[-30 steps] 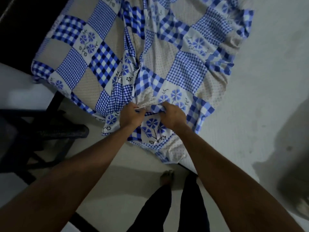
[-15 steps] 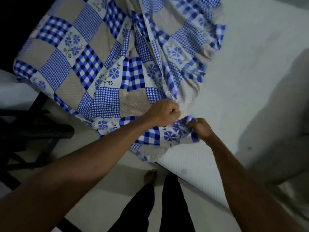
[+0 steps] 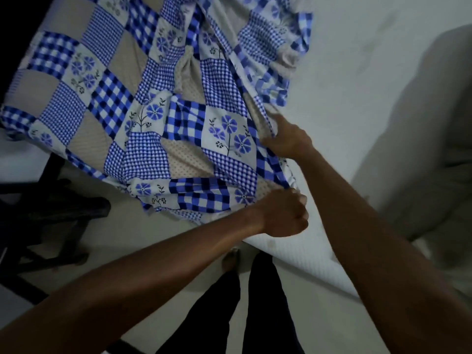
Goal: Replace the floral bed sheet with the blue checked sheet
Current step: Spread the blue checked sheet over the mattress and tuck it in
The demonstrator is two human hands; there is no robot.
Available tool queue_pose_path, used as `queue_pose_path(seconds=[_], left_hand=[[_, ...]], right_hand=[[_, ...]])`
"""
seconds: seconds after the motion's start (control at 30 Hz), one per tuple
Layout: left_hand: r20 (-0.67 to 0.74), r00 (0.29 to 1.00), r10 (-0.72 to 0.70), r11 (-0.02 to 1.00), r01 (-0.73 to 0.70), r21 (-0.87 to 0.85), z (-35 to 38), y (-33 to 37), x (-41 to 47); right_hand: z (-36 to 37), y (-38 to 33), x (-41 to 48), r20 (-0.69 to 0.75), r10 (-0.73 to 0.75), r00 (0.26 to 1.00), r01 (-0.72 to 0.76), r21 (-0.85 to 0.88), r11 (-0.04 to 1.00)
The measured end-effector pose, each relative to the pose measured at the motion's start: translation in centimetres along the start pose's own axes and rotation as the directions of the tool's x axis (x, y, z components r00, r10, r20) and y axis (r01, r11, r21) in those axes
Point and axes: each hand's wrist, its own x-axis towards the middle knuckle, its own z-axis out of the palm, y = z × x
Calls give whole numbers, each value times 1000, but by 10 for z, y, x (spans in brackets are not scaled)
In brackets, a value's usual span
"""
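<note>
The blue checked sheet [image 3: 153, 111] is lying bunched across the left part of the mattress [image 3: 357, 72], its near edge hanging over the side. We are gripping that edge with our left hand [image 3: 283, 213], fingers curled tight; our right hand [image 3: 288, 141], just beyond, is pinching a fold.

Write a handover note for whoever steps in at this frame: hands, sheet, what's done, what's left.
Left hand: fist gripping the near edge of the blue checked sheet.
Right hand: gripping the same edge farther up the bed.
Sheet: covers the left part of the mattress, bunched along its right edge; the right part is bare.
Done: old floral sheet is off and out of view.
Left: probably pull the sheet across to the right and smooth it.
</note>
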Motion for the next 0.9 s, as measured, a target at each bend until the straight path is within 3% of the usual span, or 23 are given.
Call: queue_pose_path(seconds=[0.07, 0.13, 0.2, 0.33, 0.4, 0.43, 0.5, 0.53, 0.63, 0.67, 0.73, 0.8, 0.9], left_hand=[[-20, 1000, 9, 999, -9, -48, 8, 5, 4], [-15, 1000, -8, 998, 8, -55, 16, 20, 6], [37, 996, 75, 997, -76, 20, 29, 35, 14], [334, 928, 163, 950, -56, -307, 62, 66, 29], [483, 865, 139, 912, 78, -403, 87, 78, 31], [552, 829, 86, 860, 217, -462, 99, 84, 31], [686, 727, 30, 669, 495, -555, 117, 99, 20], [737, 674, 53, 567, 588, -577, 132, 97, 15], [886, 462, 29, 433, 793, -428, 109, 87, 2], [863, 505, 3, 424, 781, -459, 94, 79, 4], [745, 662, -77, 449, 691, -567, 63, 50, 9], [593, 749, -294, 448, 656, -607, 34, 17, 23], [241, 775, -584, 555, 598, -578, -10, -37, 49]], right_hand=[[3, 8, 1, -61, 44, 997, -48, -75, 996], [-2, 29, -7, -142, 85, 986, -91, -33, 995], [-13, 60, -23, -238, 120, 964, -120, 14, 993], [-20, 136, -79, -340, 359, 869, -324, 157, 933], [-11, 167, -108, -395, 500, 771, -429, 257, 866], [-5, 178, -120, -420, 545, 726, -462, 290, 838], [10, 189, -138, -421, 603, 678, -510, 321, 798], [17, 189, -144, -387, 616, 686, -535, 306, 788], [27, 180, -150, -298, 556, 776, -536, 153, 830], [23, 176, -148, -305, 547, 779, -540, 117, 834], [12, 172, -139, -327, 533, 780, -529, 111, 842], [-1, 167, -120, -349, 483, 803, -446, 186, 876], [-13, 154, -79, -420, 313, 852, -242, 214, 946]])
